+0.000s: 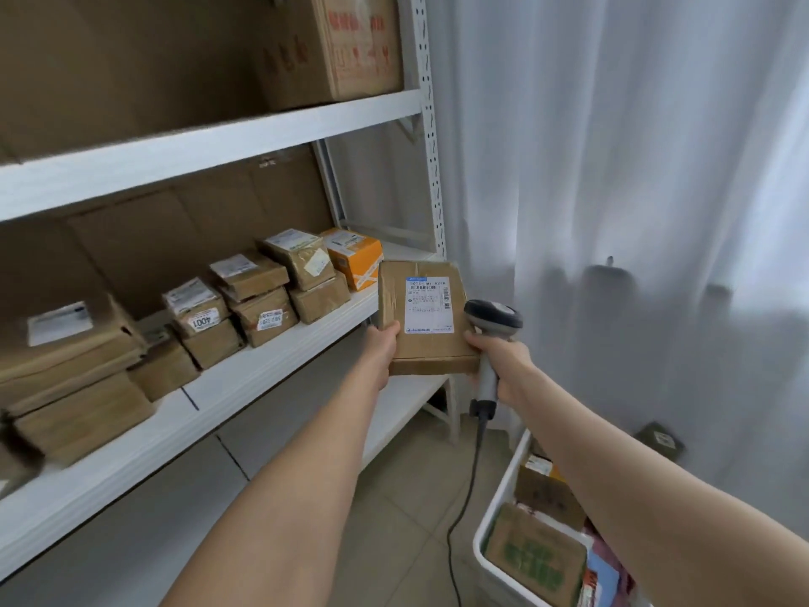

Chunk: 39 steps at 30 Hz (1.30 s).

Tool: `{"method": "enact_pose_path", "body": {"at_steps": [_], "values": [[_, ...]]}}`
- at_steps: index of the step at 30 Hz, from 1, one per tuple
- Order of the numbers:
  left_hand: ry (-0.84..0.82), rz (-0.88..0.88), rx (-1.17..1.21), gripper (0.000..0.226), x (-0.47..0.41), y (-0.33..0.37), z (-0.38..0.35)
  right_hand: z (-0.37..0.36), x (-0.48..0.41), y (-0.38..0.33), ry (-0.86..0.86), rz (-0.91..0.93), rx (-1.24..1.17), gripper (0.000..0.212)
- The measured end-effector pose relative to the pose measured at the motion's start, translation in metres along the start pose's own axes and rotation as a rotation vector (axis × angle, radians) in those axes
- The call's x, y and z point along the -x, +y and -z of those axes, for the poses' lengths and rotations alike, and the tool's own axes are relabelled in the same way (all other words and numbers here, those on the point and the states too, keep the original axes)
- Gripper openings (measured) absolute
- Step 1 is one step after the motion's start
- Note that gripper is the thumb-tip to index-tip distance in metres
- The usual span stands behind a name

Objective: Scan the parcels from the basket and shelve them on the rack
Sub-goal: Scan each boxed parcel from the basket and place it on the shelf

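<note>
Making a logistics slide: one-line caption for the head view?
Left hand holds a labelled parcel before the rack while the right hand grips a corded scanner beside it.

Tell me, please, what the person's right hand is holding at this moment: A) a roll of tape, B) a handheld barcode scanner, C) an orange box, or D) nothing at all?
B: the right hand grips the grey handle of the barcode scanner, while the left hand holds the brown parcel.
</note>
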<state>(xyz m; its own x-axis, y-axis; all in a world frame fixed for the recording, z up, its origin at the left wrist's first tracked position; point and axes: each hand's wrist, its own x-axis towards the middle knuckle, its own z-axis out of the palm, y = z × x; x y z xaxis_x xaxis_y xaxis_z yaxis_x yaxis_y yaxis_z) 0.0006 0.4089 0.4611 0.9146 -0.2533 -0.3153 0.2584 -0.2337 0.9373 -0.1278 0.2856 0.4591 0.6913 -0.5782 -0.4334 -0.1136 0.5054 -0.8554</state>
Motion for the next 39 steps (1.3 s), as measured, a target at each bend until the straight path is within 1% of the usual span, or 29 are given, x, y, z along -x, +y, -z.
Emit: {"method": "enact_pose_path", "body": {"at_steps": [6,9,12,17,19,22,26,29,32,37,39], "values": [[0.115,-0.021,-0.004,0.031,0.028,0.011,0.059,-0.043,0.012,0.005,-0.045,0.006,0.095,0.033],[0.184,-0.063,0.02,0.023,0.043,0.015,0.082,-0.058,0.021,0.008,-0.077,0.004,0.12,0.032],[0.263,-0.106,-0.008,0.031,0.058,0.018,0.111,-0.079,0.033,0.013,-0.143,0.023,0.102,0.022],[0.386,-0.125,-0.057,0.038,0.074,0.024,0.167,-0.131,0.055,0.019,-0.23,0.022,0.146,0.023],[0.433,-0.127,-0.057,0.038,0.075,0.026,0.189,-0.152,0.062,0.022,-0.268,0.009,0.141,0.026],[0.478,-0.12,-0.039,0.036,0.074,0.029,0.219,-0.184,0.067,0.026,-0.306,0.011,0.128,0.038],[0.569,-0.125,0.016,0.025,0.061,0.041,0.268,-0.241,0.068,0.026,-0.345,0.006,0.111,0.035],[0.664,-0.14,0.005,0.028,0.044,0.055,0.316,-0.296,0.066,0.03,-0.358,0.08,0.192,0.045],[0.719,-0.139,-0.024,0.035,0.024,0.068,0.369,-0.353,0.067,0.037,-0.402,0.088,0.201,0.057],[0.749,-0.065,-0.113,0.036,-0.005,0.082,0.446,-0.436,0.071,0.056,-0.443,0.07,0.214,0.045],[0.757,-0.045,-0.139,0.031,-0.014,0.083,0.467,-0.461,0.071,0.062,-0.451,0.068,0.215,0.042]]}}
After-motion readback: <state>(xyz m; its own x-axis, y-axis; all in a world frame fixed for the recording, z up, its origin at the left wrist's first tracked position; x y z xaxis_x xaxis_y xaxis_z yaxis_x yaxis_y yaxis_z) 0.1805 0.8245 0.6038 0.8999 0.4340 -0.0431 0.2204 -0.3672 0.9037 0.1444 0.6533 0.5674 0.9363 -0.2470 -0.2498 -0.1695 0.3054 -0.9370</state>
